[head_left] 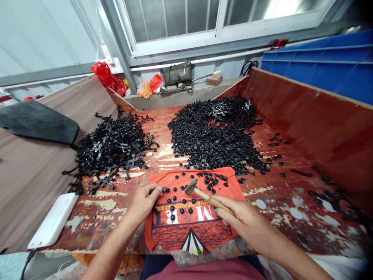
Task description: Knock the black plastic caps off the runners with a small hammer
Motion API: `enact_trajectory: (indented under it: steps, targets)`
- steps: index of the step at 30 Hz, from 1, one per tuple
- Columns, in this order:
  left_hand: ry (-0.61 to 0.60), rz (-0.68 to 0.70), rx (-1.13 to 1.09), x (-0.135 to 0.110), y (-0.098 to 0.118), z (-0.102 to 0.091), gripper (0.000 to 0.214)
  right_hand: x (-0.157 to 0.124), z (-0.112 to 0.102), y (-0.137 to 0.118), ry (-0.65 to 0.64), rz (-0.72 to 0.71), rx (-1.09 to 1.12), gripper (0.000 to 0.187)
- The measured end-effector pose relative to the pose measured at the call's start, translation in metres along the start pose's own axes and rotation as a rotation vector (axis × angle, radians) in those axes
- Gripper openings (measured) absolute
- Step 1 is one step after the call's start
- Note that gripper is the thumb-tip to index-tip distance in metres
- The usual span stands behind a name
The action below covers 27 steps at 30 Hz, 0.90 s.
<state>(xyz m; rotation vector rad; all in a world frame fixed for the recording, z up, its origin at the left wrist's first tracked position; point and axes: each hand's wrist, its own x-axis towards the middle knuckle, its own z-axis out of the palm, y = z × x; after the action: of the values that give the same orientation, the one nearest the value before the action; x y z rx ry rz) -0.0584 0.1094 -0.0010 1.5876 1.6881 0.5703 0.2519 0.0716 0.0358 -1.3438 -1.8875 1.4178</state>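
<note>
1. While the left hand (144, 202) is lying at the left edge of the orange cloth (175, 233), its forearm is coming in from the near edge of the surface (279, 202) and angling up and to the right, palm turned down.
2. Its fingers (155, 189) are drawn together tip to tip and are touching a black cap (165, 189) that is sitting just inside the cloth's left edge. Whether the cap is truly gripped or only steadied is too small to tell.
3. That cap is lying directly to the right of the left fingertips and to the left of the hammer head (190, 186), so it is sitting between the two hands, nearer the left one.
4. More loose caps are lying scattered over the middle and far part of the cloth.
5. The hammer (204, 196) is pointing its long axis from lower right to upper left, with the head hanging just above the cloth near its far edge.
6. The right hand (241, 219) is wrapping the wooden handle near its end, fingers closed around it, and the forearm is entering from the near right corner.
7. Beyond the cloth, one heap of black parts (112, 147) is lying toward the far left and a larger heap (215, 132) toward the far right, both well apart from the hands.
8. A white power bank (54, 221) is lying at the near left edge.
</note>
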Motion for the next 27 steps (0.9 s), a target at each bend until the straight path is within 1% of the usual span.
enact_trajectory:
  steps: [3, 8, 11, 15, 21, 25, 27]
  targets:
    - [-0.007, -0.016, 0.053, 0.009, 0.003, 0.003, 0.042, 0.001, 0.0, -0.002, -0.008, -0.011, -0.004, 0.043]
    - [-0.012, -0.011, 0.109, 0.013, 0.0, 0.007, 0.039, 0.002, -0.001, 0.0, -0.006, -0.027, -0.023, 0.044]
    - [-0.015, -0.015, 0.09, 0.012, -0.004, 0.009, 0.04, 0.002, -0.001, 0.0, 0.009, -0.029, -0.062, 0.044]
    - [-0.027, -0.032, 0.035, 0.012, -0.006, 0.008, 0.041, 0.006, 0.001, -0.004, -0.005, -0.051, -0.126, 0.042]
    - [0.007, -0.026, -0.065, 0.01, -0.006, 0.008, 0.041, 0.018, 0.008, -0.012, 0.015, -0.089, -0.228, 0.043]
    - [0.054, 0.005, -0.033, 0.007, -0.002, 0.01, 0.037, 0.026, 0.01, -0.019, 0.019, -0.138, -0.221, 0.045]
    - [0.08, 0.012, -0.009, 0.005, 0.002, 0.01, 0.035, 0.029, 0.011, -0.023, 0.046, -0.134, -0.316, 0.047]
